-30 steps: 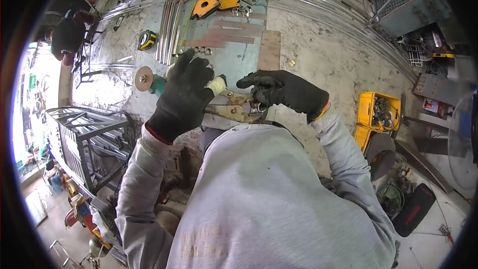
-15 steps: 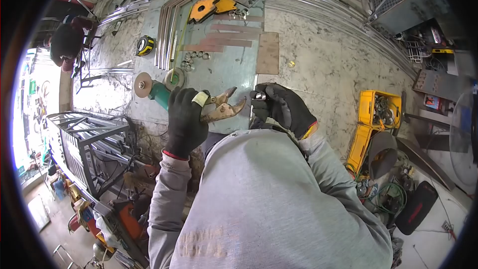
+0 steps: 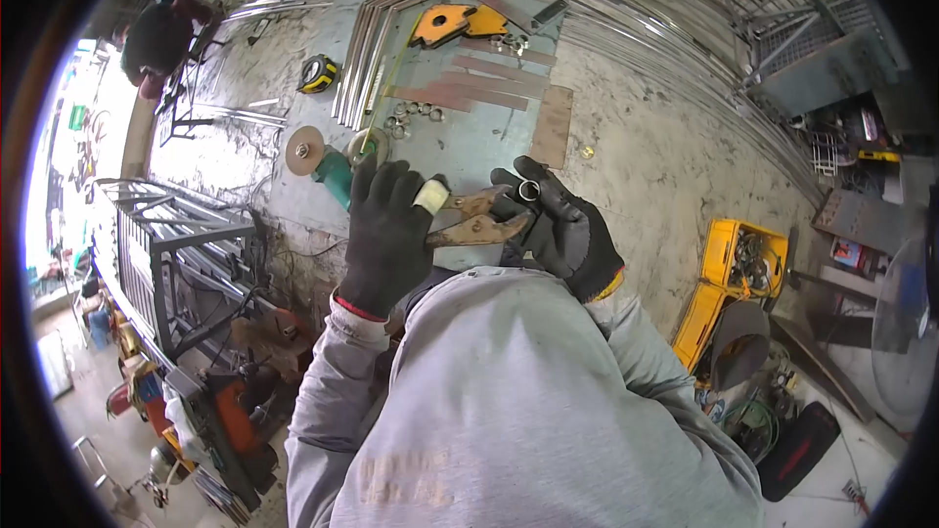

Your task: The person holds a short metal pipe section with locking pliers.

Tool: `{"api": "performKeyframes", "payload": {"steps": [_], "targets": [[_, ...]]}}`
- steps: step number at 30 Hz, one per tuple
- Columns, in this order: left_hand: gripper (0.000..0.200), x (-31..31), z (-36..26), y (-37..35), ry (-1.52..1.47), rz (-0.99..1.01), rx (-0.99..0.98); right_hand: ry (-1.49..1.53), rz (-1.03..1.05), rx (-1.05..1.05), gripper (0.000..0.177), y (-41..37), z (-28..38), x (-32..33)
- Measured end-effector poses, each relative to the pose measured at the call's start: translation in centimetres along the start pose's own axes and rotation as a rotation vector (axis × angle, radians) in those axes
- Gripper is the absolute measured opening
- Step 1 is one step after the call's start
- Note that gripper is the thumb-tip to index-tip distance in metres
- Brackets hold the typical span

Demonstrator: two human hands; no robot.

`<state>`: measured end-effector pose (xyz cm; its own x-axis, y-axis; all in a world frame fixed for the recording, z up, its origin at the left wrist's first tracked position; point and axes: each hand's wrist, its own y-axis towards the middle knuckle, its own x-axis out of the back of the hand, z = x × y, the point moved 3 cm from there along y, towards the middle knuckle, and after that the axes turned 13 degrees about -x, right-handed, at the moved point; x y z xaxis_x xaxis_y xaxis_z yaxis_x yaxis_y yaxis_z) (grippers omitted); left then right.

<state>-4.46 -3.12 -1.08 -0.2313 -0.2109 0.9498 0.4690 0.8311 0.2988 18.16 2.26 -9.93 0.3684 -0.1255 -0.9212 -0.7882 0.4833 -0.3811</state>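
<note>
My left hand, in a black glove with a pale patch on one finger, is closed around rusty pliers. Their jaws point right and reach close to my right hand. That hand, also gloved in black, pinches a small metal ring at its fingertips, with the round opening visible. More small rings lie on the grey-green sheet ahead. An angle grinder with a round disc rests left of them, beyond my left hand.
Flat metal strips, orange magnetic holders and a tape measure lie ahead. A yellow toolbox stands right. A metal frame is at left. Another person is at upper left.
The pliers' jaws have moved right, up to my right hand. The ring has turned so its opening shows. The whole view has shifted and rotated slightly.
</note>
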Motion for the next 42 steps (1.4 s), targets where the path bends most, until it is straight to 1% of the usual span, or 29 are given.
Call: {"api": "performKeyframes", "payload": {"steps": [1,2,4,6,7,9,10,12,13,15,16,18,19,21,22,26,28,31,32,33,34,36,40,42], "targets": [[0.044,0.2,0.1,0.4,0.02,-0.014,-0.021,-0.006,0.005,-0.012,0.045,0.1,-0.4,-0.5],[0.044,0.4,0.3,0.7,0.024,-0.014,-0.013,-0.024,0.025,0.018,0.047,0.1,-0.8,-0.9],[0.039,0.8,0.4,1.3,0.097,-0.046,-0.076,-0.042,0.043,0.052,0.049,-0.2,-0.7,-1.5],[0.036,1.2,0.6,1.9,0.091,-0.026,-0.094,-0.179,0.088,0.065,0.05,-0.6,-0.3,-2.1],[0.033,1.3,0.7,2.1,0.086,-0.007,-0.11,-0.174,0.084,0.069,0.05,-0.9,-0.2,-2.2],[0.032,1.6,1.0,2.6,0.084,0.0,-0.139,-0.314,0.137,0.099,0.054,-1.5,0.1,-2.5],[0.03,1.6,1.1,2.7,0.086,0.003,-0.164,-0.306,0.134,0.102,0.054,-1.7,0.4,-2.1],[0.03,1.8,1.4,2.9,0.065,0.015,-0.181,-0.549,0.014,0.053,0.056,-2.0,1.1,-1.0],[0.029,1.8,1.5,3.0,0.049,0.02,-0.193,-0.542,0.011,0.056,0.056,-2.0,1.2,-1.0],[0.029,1.9,1.6,2.9,0.046,0.025,-0.201,-0.491,0.004,-0.031,0.055,-2.1,1.4,-1.5],[0.03,1.9,1.7,3.0,0.046,0.025,-0.203,-0.486,0.003,-0.027,0.055,-2.3,1.6,-2.1],[0.029,2.1,1.5,3.3,0.053,0.03,-0.212,-0.76,-0.163,-0.015,0.061,-2.7,2.0,-3.0],[0.029,2.2,1.4,3.4,0.061,0.031,-0.216,-0.753,-0.166,-0.012,0.061,-2.7,2.1,-3.2],[0.03,1.8,1.7,3.2,0.06,0.027,-0.226,-0.898,-0.131,0.029,0.064,-2.8,2.3,-3.5],[0.031,1.7,1.9,3.1,0.065,0.016,-0.231,-0.893,-0.133,0.031,0.064,-2.8,2.3,-3.5],[0.035,2.0,2.4,3.2,0.049,0.053,-0.24,-0.882,-0.178,0.055,0.058,-3.0,2.4,-3.8],[0.04,2.2,2.5,3.2,0.015,0.093,-0.254,-0.879,-0.186,0.054,0.056,-3.0,2.4,-3.7],[0.042,2.3,2.6,3.4,0.006,0.101,-0.271,-0.896,-0.148,0.038,0.052,-2.8,2.9,-3.2],[0.042,2.3,2.7,3.4,0.005,0.104,-0.273,-0.92,-0.099,0.039,0.049,-2.7,3.1,-3.1],[0.042,2.4,2.8,3.3,0.001,0.1,-0.302,-0.944,-0.051,0.041,0.047,-2.6,3.2,-3.2],[0.042,2.5,2.9,3.3,-0.002,0.095,-0.33,-0.941,-0.05,0.041,0.047,-2.7,3.5,-3.6],[0.042,2.7,2.9,3.3,0.004,0.093,-0.334,-1.051,-0.132,-0.055,0.043,-3.1,4.1,-4.8],[0.044,2.9,2.8,3.2,0.011,0.078,-0.336,-1.043,-0.134,-0.045,0.039,-3.1,4.2,-5.0],[0.044,3.1,2.7,3.4,0.011,0.088,-0.333,-0.993,-0.15,-0.039,0.035,-2.9,4.2,-4.7]]}}
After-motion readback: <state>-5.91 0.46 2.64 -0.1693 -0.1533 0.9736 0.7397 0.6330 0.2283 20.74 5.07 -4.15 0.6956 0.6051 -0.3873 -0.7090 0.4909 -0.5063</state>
